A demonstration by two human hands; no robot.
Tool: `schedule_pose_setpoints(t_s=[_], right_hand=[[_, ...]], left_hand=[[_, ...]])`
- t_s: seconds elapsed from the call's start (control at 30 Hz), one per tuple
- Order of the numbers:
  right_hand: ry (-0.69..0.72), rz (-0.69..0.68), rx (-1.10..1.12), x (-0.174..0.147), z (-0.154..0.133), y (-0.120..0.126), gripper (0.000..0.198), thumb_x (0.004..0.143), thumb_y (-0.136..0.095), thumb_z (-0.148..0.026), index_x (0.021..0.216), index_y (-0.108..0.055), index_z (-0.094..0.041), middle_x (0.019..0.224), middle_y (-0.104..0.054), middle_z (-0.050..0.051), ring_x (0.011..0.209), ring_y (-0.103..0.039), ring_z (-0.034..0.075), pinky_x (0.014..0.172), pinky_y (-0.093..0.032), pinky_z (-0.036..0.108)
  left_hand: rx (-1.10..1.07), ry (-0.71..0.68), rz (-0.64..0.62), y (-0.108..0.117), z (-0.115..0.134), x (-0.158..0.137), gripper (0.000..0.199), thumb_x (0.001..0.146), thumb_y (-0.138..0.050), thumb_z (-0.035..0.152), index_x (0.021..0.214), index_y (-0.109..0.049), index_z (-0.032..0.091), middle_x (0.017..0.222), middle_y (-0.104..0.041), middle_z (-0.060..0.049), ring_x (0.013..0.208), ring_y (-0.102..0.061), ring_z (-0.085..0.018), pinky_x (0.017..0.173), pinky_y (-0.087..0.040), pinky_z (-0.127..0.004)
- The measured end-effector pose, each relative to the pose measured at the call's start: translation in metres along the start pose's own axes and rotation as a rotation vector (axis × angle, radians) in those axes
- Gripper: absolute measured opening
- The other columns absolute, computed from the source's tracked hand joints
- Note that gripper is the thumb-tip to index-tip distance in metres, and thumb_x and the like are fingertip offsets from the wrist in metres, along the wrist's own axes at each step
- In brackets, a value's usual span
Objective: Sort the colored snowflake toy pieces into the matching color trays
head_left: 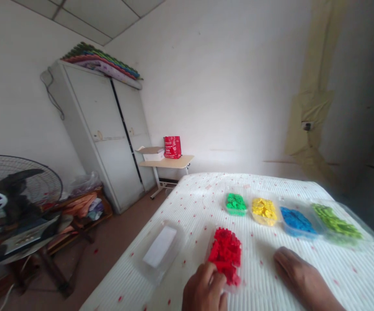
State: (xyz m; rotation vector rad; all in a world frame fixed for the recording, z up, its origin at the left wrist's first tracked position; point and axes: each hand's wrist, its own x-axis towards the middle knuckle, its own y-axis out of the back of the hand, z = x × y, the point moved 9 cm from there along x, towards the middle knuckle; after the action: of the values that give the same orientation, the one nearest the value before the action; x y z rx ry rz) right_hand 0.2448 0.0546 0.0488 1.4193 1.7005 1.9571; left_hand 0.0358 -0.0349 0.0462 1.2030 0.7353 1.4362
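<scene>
Left hand: fingers curled at red plastic pieces; from here I can't tell its grip.
Right hand: apart, grip hidden too; better steadying the clear plastic tub.

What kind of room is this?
Probably a small workroom or a spare room used as one, though I can't be sure: a tall cabinet against the wall, a fan at left, and a covered table bearing clear tubs of coloured pieces.

Curled left hand, right hand apart
</scene>
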Motion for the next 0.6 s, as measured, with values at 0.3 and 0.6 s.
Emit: schedule_pose_setpoints(t_s=[0.3, 0.6], right_hand=[[0.009, 0.033, -0.010, 0.003, -0.006, 0.010, 0.025, 0.086, -0.038, -0.026, 0.063, -0.048, -0.023, 0.064, -0.057, 0.002, 0.056, -0.058, 0.014, 0.049, -0.047, 0.022], [0.032, 0.018, -0.043, 0.003, -0.008, 0.009, 0.026, 0.087, -0.036, -0.025, 0.064, -0.047, -0.022, 0.065, -0.057, 0.003, 0.057, -0.059, 0.015, 0.050, -0.048, 0.023]], left_hand=[[0.305, 0.470, 0.248, 0.100, -0.123, -0.028, 0.060, 0.071, -0.055, 0.038, 0.129, -0.046, 0.023, 0.137, -0.040, -0.012, 0.125, -0.034, -0.034, 0.098, -0.030, -0.050], [0.309, 0.677, -0.040, 0.071, -0.165, -0.038, 0.076, 0.067, -0.053, 0.050, 0.137, -0.034, 0.027, 0.149, -0.020, -0.010, 0.134, -0.019, -0.036, 0.100, -0.022, -0.055]])
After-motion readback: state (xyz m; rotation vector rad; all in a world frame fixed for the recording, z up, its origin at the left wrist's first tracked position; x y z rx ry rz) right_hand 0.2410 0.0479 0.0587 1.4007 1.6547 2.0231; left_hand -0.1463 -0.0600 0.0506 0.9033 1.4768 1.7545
